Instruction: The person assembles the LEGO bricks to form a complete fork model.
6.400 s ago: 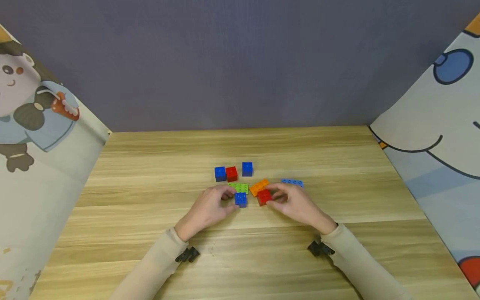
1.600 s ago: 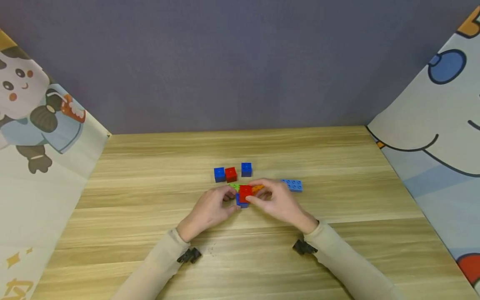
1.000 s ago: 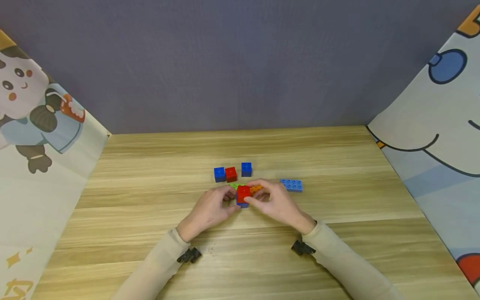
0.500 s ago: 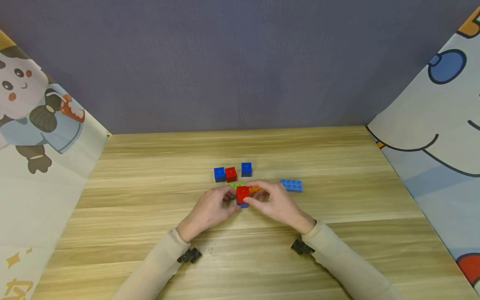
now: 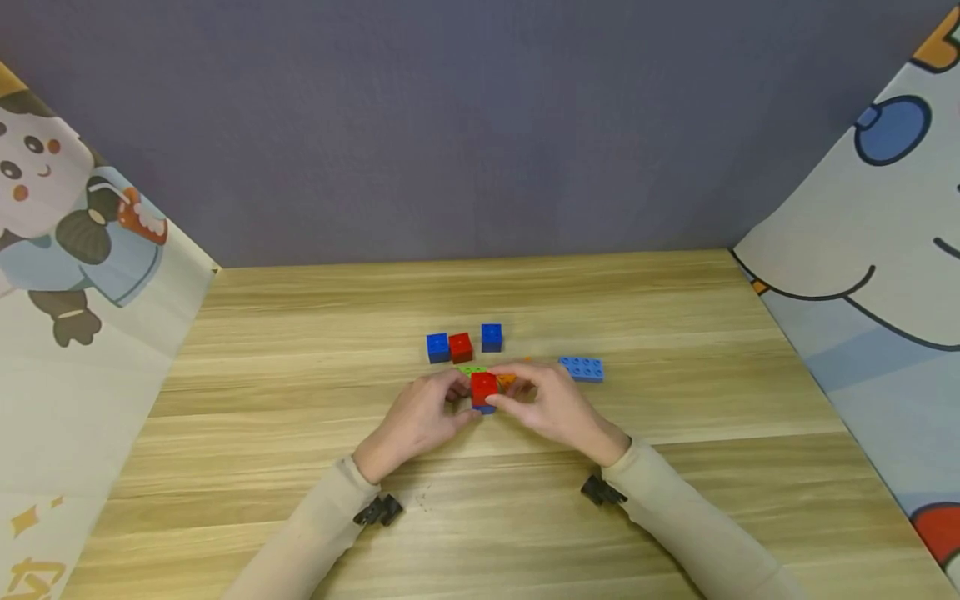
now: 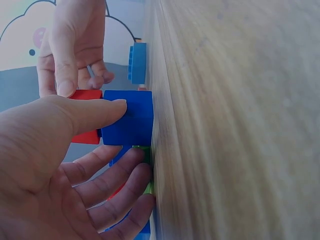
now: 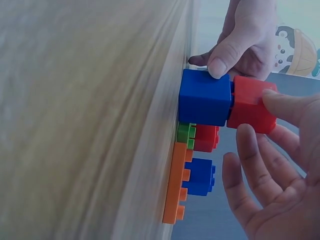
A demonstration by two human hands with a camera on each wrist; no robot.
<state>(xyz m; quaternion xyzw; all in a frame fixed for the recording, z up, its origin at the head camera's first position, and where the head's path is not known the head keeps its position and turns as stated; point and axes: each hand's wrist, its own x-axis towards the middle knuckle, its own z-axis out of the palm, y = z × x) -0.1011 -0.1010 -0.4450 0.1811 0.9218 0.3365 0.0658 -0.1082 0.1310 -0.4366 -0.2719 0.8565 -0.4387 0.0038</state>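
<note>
Tabletop [image 5: 480, 533]: surfaced in pale, streaked wood grain | back wall [image 5: 480, 133]: covered in plain grey-blue | left panel [image 5: 45, 417]: white, printed with a cartoon figure [image 5: 82, 237] in blue clothing and gold stars [image 5: 25, 520] | right panel [image 5: 862, 375]: printed with a large, black-outlined cartoon character [image 5: 840, 242], a red shape [image 5: 937, 529] set low | light: evenly spread, shadows softly cast

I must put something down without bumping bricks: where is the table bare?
Bare table lies between left hand and left wall, between light-blue brick and right wall, and between rear bricks and back wall. Crowded: between left hand and right hand, around the red-on-blue stack, with green brick and orange brick just behind.
</note>
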